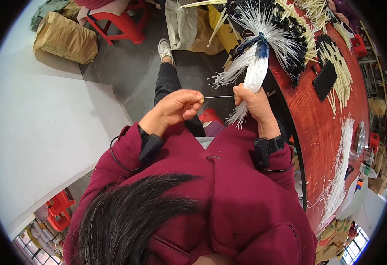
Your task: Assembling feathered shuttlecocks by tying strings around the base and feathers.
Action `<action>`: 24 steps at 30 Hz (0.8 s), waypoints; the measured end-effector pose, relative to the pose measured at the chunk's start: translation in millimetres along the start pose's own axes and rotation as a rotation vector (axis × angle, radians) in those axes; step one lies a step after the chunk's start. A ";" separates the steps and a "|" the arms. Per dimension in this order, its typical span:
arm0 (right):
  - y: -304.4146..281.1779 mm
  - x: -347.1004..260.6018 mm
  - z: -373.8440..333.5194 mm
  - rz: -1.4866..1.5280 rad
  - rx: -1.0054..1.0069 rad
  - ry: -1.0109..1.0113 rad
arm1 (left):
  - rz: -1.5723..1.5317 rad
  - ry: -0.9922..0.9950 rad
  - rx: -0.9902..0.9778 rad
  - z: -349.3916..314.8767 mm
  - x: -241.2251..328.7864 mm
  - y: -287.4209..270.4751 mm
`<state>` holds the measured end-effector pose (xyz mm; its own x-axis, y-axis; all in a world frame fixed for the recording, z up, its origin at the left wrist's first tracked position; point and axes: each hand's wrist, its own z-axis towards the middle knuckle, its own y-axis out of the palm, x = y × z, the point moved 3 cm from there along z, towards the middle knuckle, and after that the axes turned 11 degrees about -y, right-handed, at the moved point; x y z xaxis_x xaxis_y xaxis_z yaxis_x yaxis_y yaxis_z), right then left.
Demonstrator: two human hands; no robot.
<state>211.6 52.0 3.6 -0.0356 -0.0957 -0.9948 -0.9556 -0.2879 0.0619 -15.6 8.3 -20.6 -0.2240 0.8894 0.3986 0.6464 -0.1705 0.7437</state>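
One thin white strand (pixel 219 96) stretched left from the white fibre bundle (pixel 251 79), pinched by left hand (pixel 176 108) fingers; right hand (pixel 256 104) fingers gripped the bundle beside the red worktop (pixel 321 128). A hard tug might snap the strand.

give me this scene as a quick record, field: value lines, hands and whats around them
left hand: left hand pinches one end of a single white strand
right hand: right hand grips a bundle of white strands
strand: stretched taut between the two hands
bundle: tied with a dark band, fanning out above it
table: red table on the person's right
on table: flat black device; loose white strands
floor: brown sack; red stool
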 end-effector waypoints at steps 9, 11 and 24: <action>-1.6 4.5 0.5 -0.064 0.014 -0.053 | 0.182 0.091 0.325 -11.4 10.8 4.9; 0.5 4.3 1.9 -0.034 0.014 -0.072 | 0.176 0.109 0.340 -10.8 11.1 6.0; -2.1 4.2 -1.0 -0.001 0.018 -0.070 | 0.120 0.106 0.272 -9.3 6.3 3.5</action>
<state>213.8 51.2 -0.7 -0.0546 -0.0285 -0.9981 -0.9609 -0.2704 0.0602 -21.5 9.3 -10.5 -0.1996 0.8179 0.5396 0.8410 -0.1396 0.5227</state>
